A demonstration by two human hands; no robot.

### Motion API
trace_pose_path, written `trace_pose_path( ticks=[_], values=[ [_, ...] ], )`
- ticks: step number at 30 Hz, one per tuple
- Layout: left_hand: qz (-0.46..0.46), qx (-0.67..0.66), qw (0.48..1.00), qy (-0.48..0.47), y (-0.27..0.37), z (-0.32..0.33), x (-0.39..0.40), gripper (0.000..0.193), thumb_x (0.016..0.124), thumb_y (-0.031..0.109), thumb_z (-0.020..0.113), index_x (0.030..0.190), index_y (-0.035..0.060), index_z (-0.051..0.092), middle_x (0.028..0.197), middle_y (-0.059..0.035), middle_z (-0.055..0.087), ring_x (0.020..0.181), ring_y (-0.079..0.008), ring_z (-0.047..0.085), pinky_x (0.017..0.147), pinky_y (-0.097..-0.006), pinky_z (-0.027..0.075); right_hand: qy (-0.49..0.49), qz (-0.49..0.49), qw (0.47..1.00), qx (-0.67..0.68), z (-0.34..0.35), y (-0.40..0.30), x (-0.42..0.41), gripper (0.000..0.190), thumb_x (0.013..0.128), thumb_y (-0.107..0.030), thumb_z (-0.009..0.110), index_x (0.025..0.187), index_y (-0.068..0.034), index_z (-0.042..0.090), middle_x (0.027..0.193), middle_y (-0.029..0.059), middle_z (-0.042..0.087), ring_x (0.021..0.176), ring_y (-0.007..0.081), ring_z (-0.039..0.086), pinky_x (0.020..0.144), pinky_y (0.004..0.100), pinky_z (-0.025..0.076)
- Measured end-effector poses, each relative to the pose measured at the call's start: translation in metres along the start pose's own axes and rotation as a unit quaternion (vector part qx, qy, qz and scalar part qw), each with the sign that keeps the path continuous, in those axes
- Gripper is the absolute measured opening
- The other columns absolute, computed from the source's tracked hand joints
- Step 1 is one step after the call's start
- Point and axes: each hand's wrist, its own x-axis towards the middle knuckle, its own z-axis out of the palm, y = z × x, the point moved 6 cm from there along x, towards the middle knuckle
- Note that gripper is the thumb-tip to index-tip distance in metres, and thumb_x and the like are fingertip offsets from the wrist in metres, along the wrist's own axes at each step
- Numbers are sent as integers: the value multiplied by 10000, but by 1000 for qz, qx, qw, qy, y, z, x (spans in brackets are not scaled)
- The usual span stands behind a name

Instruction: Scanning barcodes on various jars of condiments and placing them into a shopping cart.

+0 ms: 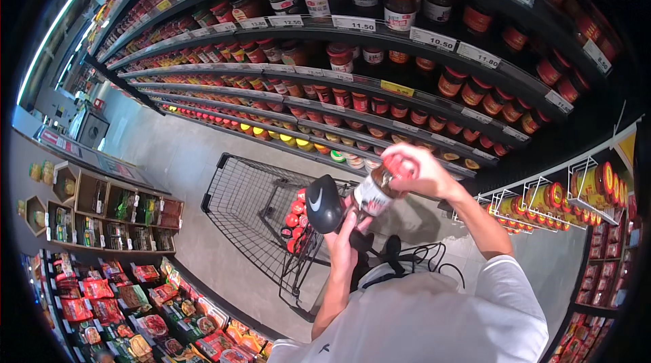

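Observation:
A glass jar with a red lid, a white label and dark contents is tilted between both hands in front of my body. My right hand grips its red lid end from above. Around the lower end close the fingers of my left hand. Just left of the jar is a smooth black item bearing a Nike swoosh; I cannot tell whether the left hand touches it. Beyond the hands stands a black wire shopping cart. Several red-lidded containers lie in its near end.
Tall shelves of jars with price tags curve across the far side. Racks of yellow-labelled jars hang at right. Packaged food fills a display at lower left, below wooden cubbies. Black cords show near my feet.

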Motion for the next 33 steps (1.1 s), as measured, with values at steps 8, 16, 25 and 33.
trace_pose_path(
  ticks=[8,16,25,33],
  values=[
    [-23,9,1000,-9,-8,0,-10,428,873,50,546,1273,51,396,1164,-171,532,1005,-289,587,764,-422,558,448,-412,745,-272,-109,-112,-55,579,658,-43,751,1187,-6,519,1120,130,539,985,230,575,800,328,509],
    [-46,43,998,17,-33,-8,-49,449,854,78,587,1254,51,384,1062,-150,573,917,-266,605,734,-393,539,443,-422,588,-530,-167,-145,-16,595,673,-103,758,1225,-122,537,1131,121,513,956,302,582,786,374,519],
    [-32,22,997,61,-39,-16,-64,428,836,47,615,1209,21,408,1022,-156,570,859,-257,625,687,-367,561,358,-298,661,-588,-191,-138,46,568,778,-248,668,1302,-134,479,1067,188,548,973,383,575,784,415,498],
    [-26,30,995,90,-44,-27,-73,491,820,73,634,1237,15,382,1014,-159,571,844,-253,616,685,-377,549,277,-207,746,-569,-215,-142,105,477,826,-412,576,981,39,587,951,290,603,882,421,597,751,469,470]
  ],
)
